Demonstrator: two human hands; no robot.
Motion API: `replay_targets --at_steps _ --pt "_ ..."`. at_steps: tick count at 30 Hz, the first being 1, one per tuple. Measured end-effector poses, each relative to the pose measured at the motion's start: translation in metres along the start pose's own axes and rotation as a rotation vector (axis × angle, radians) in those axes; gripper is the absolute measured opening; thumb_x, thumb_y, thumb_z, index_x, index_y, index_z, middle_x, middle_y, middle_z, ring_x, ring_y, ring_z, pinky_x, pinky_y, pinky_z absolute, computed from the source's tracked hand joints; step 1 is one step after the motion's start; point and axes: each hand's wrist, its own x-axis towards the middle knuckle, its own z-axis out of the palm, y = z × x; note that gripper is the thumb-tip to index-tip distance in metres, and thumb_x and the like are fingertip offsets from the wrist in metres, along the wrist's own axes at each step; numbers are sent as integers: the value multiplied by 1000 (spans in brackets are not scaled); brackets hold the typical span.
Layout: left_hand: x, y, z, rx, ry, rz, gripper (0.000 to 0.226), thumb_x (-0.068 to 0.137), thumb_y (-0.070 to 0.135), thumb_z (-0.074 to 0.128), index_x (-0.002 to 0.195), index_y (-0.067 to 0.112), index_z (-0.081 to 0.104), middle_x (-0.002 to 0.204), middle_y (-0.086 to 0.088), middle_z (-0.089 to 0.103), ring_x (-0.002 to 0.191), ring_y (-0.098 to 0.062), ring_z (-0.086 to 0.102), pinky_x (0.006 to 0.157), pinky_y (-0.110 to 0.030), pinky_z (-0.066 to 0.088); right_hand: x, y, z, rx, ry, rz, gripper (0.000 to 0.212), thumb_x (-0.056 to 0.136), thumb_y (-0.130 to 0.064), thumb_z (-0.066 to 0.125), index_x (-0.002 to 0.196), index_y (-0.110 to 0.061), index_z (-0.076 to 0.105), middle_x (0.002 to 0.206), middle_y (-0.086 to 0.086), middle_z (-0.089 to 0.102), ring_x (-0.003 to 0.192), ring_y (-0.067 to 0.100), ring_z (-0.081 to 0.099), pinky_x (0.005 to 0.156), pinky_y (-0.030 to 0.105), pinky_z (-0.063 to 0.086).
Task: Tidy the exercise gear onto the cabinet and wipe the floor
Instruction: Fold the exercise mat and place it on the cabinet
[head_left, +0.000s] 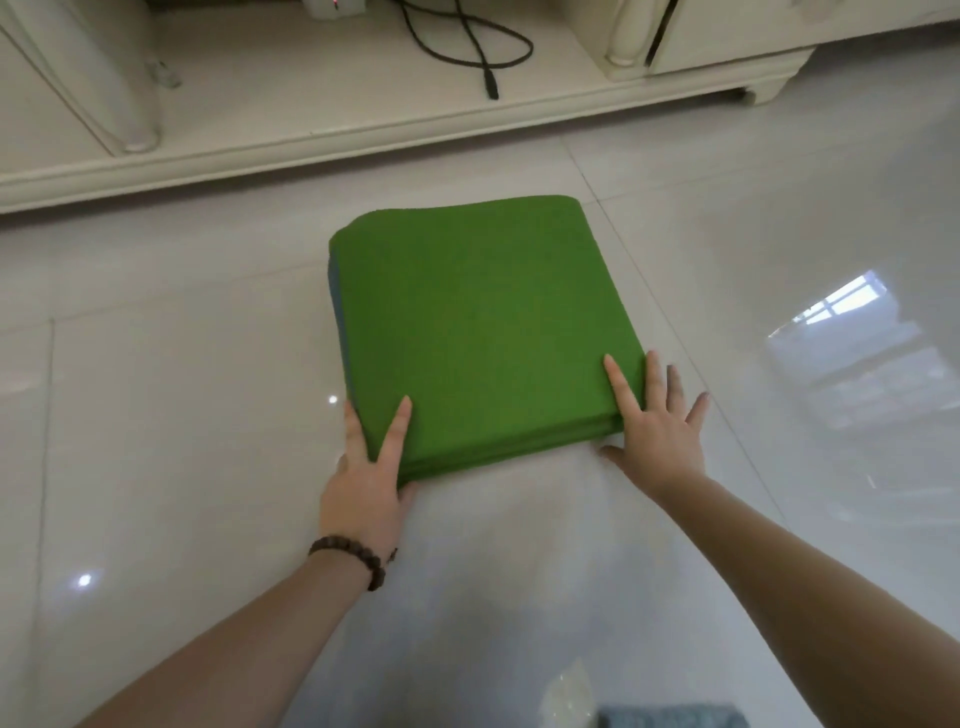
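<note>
A green exercise mat (483, 322), folded into a thick square with a blue-grey underside showing along its left edge, lies flat on the glossy floor. My left hand (366, 480) grips its near left corner, with the index finger on top and the thumb at the front edge. At the near right corner my right hand (657, 423) has its fingers spread, one finger resting on the mat and the rest on the floor beside it. The low cream cabinet (363, 130) stands just beyond the mat.
A black cable (480, 57) lies on the cabinet's low shelf between two turned posts (623, 36). A blue-grey cloth (670, 717) and a bit of clear plastic (569, 696) sit at the bottom edge. Pale glossy floor tiles (182, 415) surround the mat.
</note>
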Motion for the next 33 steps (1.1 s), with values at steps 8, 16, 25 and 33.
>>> replay_targets --at_steps 8,16,25,33 --pt "11 -2 3 137 -101 4 109 85 19 65 140 51 -22 154 -20 -21 98 -31 59 84 -33 50 -5 -60 11 -139 148 -340 116 61 -60 76 150 -35 6 157 8 21 143 40 16 106 73 7" --pt "29 10 -72 -181 -66 70 79 75 30 75 142 41 36 156 -12 15 121 -33 50 104 -30 38 6 -53 -21 -103 323 -363 92 72 -54 68 148 -27 23 143 20 41 134 38 36 107 72 7" --pt "55 33 -210 -103 43 161 64 74 60 62 126 28 45 116 -3 61 97 -20 57 84 -35 50 41 -62 -163 75 540 -488 54 77 -36 47 127 -16 47 108 9 61 99 32 56 97 50 37" --pt "45 80 -253 558 94 351 127 56 95 37 151 19 -2 153 -7 24 142 -28 20 116 -57 5 25 -101 -259 -33 219 -596 64 85 -43 45 145 -24 31 128 1 53 115 21 48 98 39 36"
